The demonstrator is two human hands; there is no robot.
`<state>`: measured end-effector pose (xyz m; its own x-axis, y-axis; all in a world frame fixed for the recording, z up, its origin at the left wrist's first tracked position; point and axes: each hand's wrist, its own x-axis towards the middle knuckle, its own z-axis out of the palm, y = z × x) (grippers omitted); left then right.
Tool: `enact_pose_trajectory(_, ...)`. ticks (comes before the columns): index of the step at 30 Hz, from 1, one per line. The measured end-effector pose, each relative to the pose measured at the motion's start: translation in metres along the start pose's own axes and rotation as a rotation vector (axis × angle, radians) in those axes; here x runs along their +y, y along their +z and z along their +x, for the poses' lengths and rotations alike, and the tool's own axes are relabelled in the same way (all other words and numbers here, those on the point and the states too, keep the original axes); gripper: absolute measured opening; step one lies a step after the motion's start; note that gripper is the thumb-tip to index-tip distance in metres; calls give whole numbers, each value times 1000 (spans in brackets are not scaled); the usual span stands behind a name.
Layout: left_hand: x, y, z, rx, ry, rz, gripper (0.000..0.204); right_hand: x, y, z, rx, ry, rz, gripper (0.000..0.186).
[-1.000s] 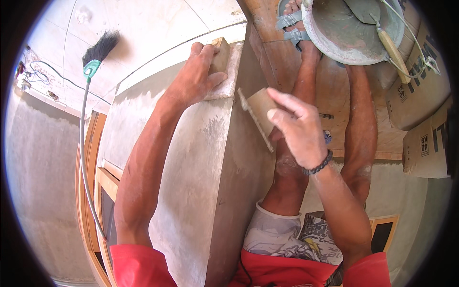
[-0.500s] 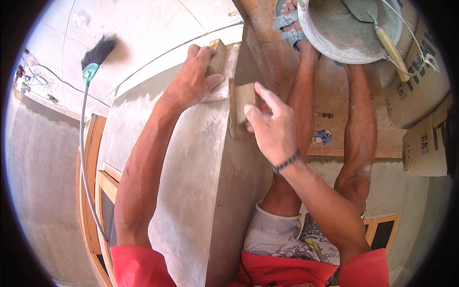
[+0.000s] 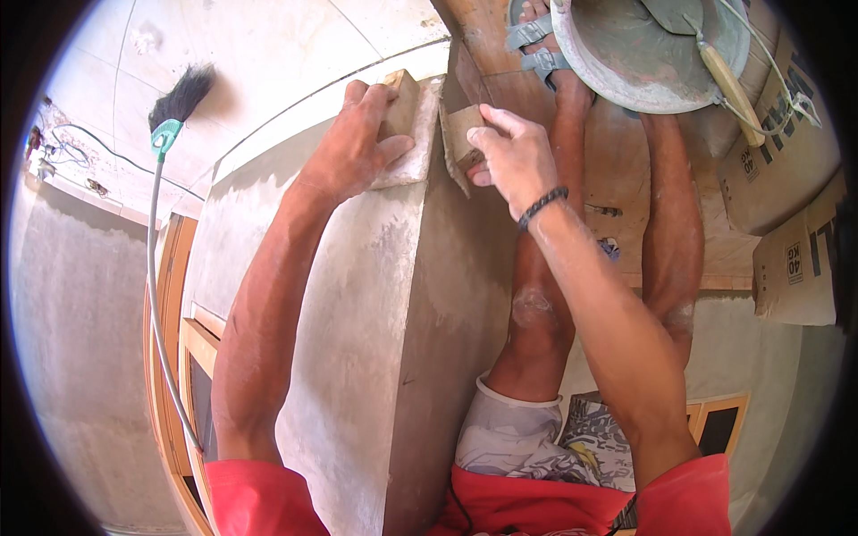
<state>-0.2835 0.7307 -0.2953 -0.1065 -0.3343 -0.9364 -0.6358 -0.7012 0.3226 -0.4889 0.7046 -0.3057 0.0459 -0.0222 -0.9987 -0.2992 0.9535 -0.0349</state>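
Note:
My left hand [image 3: 349, 147] is closed around the block handle of a plastering float [image 3: 413, 170], whose pale flat board lies on the grey plastered face [image 3: 357, 259] beside the wall's corner edge. My right hand [image 3: 520, 161] pinches the block handle of a second float [image 3: 463, 129] between thumb and fingers. Its thin board stands along the adjoining side face [image 3: 456, 268], just right of the same edge, and looks slightly tilted. Whether that whole board touches the plaster, I cannot tell.
A large basin [image 3: 572, 58] with a trowel [image 3: 715, 67] in it stands at the far right by my sandalled foot [image 3: 539, 45]. Paper sacks [image 3: 791, 255] are at the right. A broom [image 3: 167, 134] leans at the left, near wooden frames [image 3: 170, 339].
My right hand has moved its float farther away along the corner edge, up in the view. My left hand and its float have hardly shifted.

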Motion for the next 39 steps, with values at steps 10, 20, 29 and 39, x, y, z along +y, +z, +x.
enact_pose_trajectory(10,-6,0,-2,10,57,5,53,-38,-29,-92,-134,-69,-121,42)
enact_pose_trajectory(20,-3,-1,0,-10,24,-30,53,-30,-46,30,-217,396,52,36)
enact_pose_trajectory(29,2,-1,-5,-4,-25,-31,51,-35,-9,27,-42,355,6,36)
enact_pose_trajectory(39,-14,2,-4,24,89,12,54,-58,-9,-10,-45,-154,-253,51)
